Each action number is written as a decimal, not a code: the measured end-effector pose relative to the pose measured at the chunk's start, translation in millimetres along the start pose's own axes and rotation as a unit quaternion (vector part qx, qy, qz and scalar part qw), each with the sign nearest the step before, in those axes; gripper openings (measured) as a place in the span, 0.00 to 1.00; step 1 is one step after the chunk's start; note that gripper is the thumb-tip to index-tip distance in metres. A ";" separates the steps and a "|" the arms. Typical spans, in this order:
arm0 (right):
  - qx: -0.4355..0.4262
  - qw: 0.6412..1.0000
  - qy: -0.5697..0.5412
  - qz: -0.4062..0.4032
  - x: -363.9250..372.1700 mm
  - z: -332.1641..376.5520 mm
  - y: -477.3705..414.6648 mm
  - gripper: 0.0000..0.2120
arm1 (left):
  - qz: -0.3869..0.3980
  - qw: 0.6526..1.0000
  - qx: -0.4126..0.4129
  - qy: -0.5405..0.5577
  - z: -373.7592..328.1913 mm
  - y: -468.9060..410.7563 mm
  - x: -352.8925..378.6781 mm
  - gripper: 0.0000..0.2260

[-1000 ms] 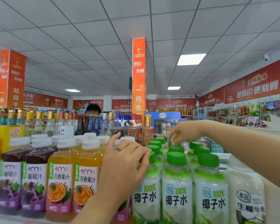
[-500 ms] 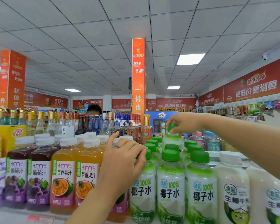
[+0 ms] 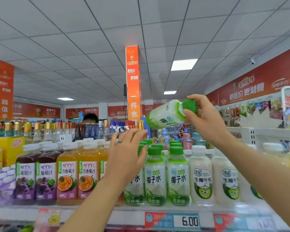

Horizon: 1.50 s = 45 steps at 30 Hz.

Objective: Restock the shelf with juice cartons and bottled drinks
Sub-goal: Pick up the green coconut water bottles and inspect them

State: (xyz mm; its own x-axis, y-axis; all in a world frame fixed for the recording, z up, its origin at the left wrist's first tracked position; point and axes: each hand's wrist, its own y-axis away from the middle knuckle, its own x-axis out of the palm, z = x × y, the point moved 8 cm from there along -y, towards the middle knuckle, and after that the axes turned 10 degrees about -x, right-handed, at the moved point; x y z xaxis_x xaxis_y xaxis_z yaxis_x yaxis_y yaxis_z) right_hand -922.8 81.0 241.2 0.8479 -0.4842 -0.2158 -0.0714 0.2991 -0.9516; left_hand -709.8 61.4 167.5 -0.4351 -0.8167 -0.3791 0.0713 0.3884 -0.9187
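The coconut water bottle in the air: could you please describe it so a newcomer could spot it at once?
Find the tall orange pillar sign mid-shop. Just right of its foot, the right hand holds a green-capped coconut water bottle by its cap. Unlike the matching bottles upright on the shelf below, it is tipped sideways in the air.

shelf coconut bottle (image 3: pixel 134 190) partly hidden, price tag (image 3: pixel 49 218) blurred

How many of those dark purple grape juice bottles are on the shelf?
2 in plain sight, side by side at the front left: left grape bottle, right grape bottle, next to the orange juice. More may stand hidden behind them.
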 end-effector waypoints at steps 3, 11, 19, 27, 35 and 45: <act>0.034 0.995 -0.084 -0.033 -12.8 16.9 37.5 0.13 | -0.025 0.996 0.003 0.081 -20.7 14.7 -14.1 0.22; 0.156 0.958 -0.231 -0.060 -5.4 2.5 135.0 0.08 | 0.003 0.989 0.053 0.141 -41.4 81.7 -15.8 0.33; 0.276 0.931 -0.237 -0.006 23.4 -5.9 241.1 0.13 | 0.159 0.952 -0.005 0.260 -59.4 194.9 20.4 0.32; 0.407 0.895 -0.152 0.100 39.2 -19.3 354.0 0.07 | 0.323 0.828 -0.253 0.382 -62.7 323.9 55.9 0.29; 0.559 0.773 -0.264 0.144 53.5 -35.4 460.1 0.21 | 0.414 0.580 -0.486 0.506 -59.3 410.9 77.2 0.25; 0.573 0.737 -0.357 0.017 59.9 -24.5 470.9 0.20 | 0.489 0.524 -0.493 0.493 -71.2 428.5 83.9 0.19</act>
State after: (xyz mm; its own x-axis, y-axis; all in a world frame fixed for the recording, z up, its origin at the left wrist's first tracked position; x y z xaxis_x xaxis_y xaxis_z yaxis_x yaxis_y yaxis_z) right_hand -918.5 172.6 -225.2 0.9455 -0.0270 0.3244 0.0453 0.9978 -0.0491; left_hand -779.6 189.7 -250.1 -0.9099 0.4081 0.0741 0.4069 0.8438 0.3498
